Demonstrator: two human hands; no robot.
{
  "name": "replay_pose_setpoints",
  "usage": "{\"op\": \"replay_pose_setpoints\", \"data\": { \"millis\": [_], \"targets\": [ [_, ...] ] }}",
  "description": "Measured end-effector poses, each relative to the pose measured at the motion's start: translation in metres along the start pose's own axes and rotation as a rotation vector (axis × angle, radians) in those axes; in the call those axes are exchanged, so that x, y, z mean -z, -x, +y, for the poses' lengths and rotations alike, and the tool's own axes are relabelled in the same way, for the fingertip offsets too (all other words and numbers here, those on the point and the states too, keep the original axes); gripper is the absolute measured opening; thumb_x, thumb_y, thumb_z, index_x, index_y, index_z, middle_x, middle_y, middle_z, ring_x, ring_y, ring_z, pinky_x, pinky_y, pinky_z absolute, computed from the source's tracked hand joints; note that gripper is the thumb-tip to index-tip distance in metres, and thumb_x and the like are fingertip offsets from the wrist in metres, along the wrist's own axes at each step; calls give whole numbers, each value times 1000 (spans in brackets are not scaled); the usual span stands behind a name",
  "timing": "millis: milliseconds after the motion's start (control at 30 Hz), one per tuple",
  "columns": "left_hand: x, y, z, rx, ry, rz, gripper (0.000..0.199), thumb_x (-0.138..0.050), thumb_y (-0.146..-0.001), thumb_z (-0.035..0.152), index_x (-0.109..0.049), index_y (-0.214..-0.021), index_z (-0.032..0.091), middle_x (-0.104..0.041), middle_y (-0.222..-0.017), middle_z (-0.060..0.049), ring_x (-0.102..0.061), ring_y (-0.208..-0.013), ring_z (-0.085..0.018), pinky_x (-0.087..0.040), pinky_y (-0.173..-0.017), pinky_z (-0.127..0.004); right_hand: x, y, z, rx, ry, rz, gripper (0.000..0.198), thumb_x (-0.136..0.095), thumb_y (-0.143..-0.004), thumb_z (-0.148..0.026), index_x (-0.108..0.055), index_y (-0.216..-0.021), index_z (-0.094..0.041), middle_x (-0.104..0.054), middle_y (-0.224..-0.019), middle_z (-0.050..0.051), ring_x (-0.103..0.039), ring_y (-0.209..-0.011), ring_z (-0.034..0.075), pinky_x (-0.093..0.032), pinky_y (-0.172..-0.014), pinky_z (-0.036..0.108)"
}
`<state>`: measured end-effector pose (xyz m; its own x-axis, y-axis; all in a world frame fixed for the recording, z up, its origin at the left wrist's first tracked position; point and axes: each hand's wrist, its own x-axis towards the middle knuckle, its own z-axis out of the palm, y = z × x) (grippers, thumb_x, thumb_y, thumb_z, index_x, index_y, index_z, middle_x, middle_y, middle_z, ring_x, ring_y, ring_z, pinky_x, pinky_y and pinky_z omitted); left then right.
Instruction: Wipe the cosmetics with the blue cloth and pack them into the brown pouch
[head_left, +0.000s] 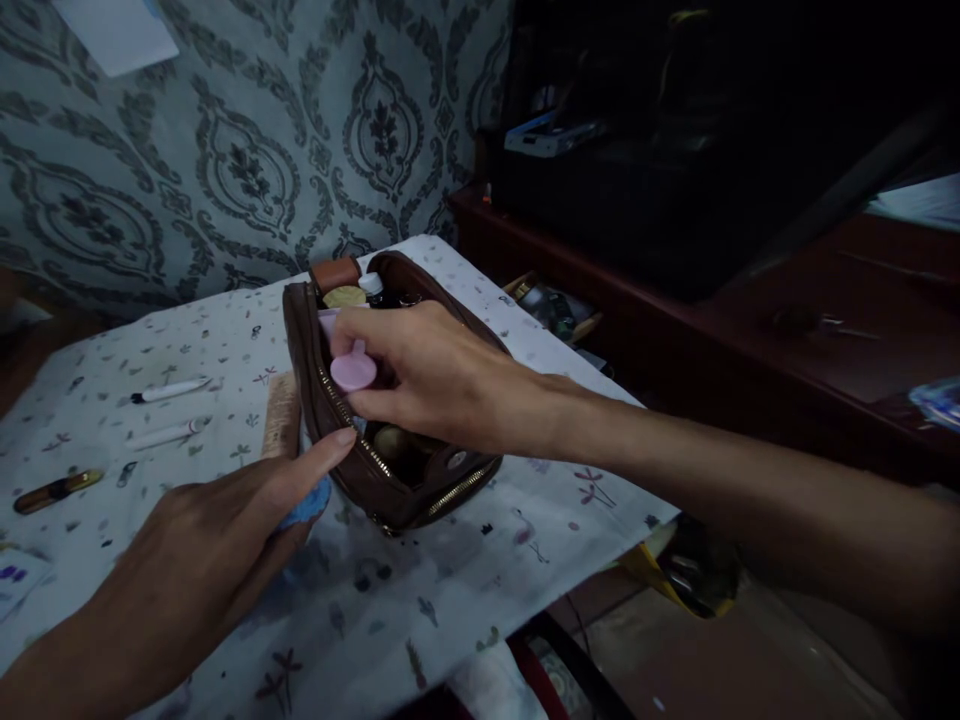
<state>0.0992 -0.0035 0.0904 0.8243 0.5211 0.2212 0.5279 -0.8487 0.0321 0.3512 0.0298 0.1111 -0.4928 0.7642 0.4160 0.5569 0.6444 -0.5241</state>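
A brown zippered pouch (pixel 307 350) lies open on the patterned table cover. My right hand (pixel 442 375) reaches into it, thumb and fingers closed around a pink round-topped container (pixel 354 373). At the pouch's near left side is my left hand (pixel 225 530), its thumb pressed on the zipped rim; the other fingers are mostly hidden below. A blue item (pixel 307 503) shows beside that hand, and a beige tube (pixel 281 415) lies against the pouch. Inside the pouch are a white-capped bottle (pixel 370 286), a yellowish round item (pixel 345 297) and a brown case (pixel 335 274).
Two white pens (pixel 171 390) and a brown-gold tube (pixel 58 492) lie left on the table cover (pixel 450 590). A patterned wall (pixel 247 160) stands behind. To the right is a dark red cabinet (pixel 787 350) with an open drawer (pixel 555 305) holding items.
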Motion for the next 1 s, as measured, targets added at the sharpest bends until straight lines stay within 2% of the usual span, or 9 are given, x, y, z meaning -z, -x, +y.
{"op": "replay_pose_setpoints", "data": {
  "millis": [100,167,233,300,433,600,767,900,1000],
  "targets": [
    [-1,-1,0,7,3,7,60,-36,-103,28,-17,-159,31,-75,-101,-2,-75,-75,-16,-58,-58,-21,-10,-9,2,-50,1,-145,17,-54,-77,-2,-51,-83,-17,-55,-77,-1,-48,-69,12,-32,-59,24],
    [-1,-1,1,14,6,-2,59,-35,-103,29,-18,-159,31,-75,-97,-1,-74,-73,-16,-57,-56,-21,-16,-12,4,-90,12,-250,19,-52,-75,-1,-53,-85,-17,-57,-81,1,-51,-68,13,-34,-57,23],
    [-1,-2,1,17,-2,-15,60,-36,-102,26,-17,-159,32,-74,-94,-1,-73,-69,-15,-55,-54,-20,-19,-14,6,-93,51,-294,17,-51,-75,-4,-55,-86,-17,-60,-85,4,-54,-69,15,-35,-56,24],
    [-1,-2,0,8,-17,-26,63,-39,-101,23,-16,-159,32,-74,-94,0,-73,-68,-15,-55,-55,-19,-19,-16,6,-78,79,-284,17,-50,-76,-5,-55,-88,-16,-62,-90,7,-57,-73,17,-37,-58,25],
    [-3,-1,-3,-1,-10,-30,65,-39,-100,22,-14,-160,32,-75,-101,-2,-74,-73,-15,-55,-54,-19,-17,-17,4,-111,35,-210,35,-50,-74,-3,-51,-107,-15,-64,-102,9,-58,-78,19,-40,-62,27],
    [-4,0,-5,-1,-25,-22,64,-37,-101,23,-13,-160,32,-75,-104,-2,-75,-74,-16,-56,-56,-19,-19,-17,3,-184,13,-216,44,-51,-76,-6,-43,-119,-14,-64,-94,9,-56,-69,19,-37,-58,27],
    [-3,-2,-2,-16,-43,-1,62,-35,-103,26,-12,-160,31,-75,-97,-2,-73,-68,-15,-55,-52,-20,-10,-13,-1,-157,-2,-168,32,-51,-80,-7,-46,-110,-16,-62,-89,5,-53,-70,17,-35,-59,26],
    [0,-2,2,35,-46,-30,61,-35,-103,23,-13,-160,32,-75,-100,-3,-74,-74,-16,-57,-58,-22,8,-5,-4,-137,34,-107,13,-52,-84,-7,-54,-93,-16,-60,-80,2,-53,-72,15,-35,-64,26],
    [2,-1,3,35,-31,-42,64,-37,-102,22,-12,-160,32,-74,-102,-3,-73,-74,-15,-56,-57,-21,18,0,-5,-112,93,-237,12,-52,-84,-7,-56,-78,-17,-59,-73,1,-53,-71,14,-35,-64,26]
  ]
}}
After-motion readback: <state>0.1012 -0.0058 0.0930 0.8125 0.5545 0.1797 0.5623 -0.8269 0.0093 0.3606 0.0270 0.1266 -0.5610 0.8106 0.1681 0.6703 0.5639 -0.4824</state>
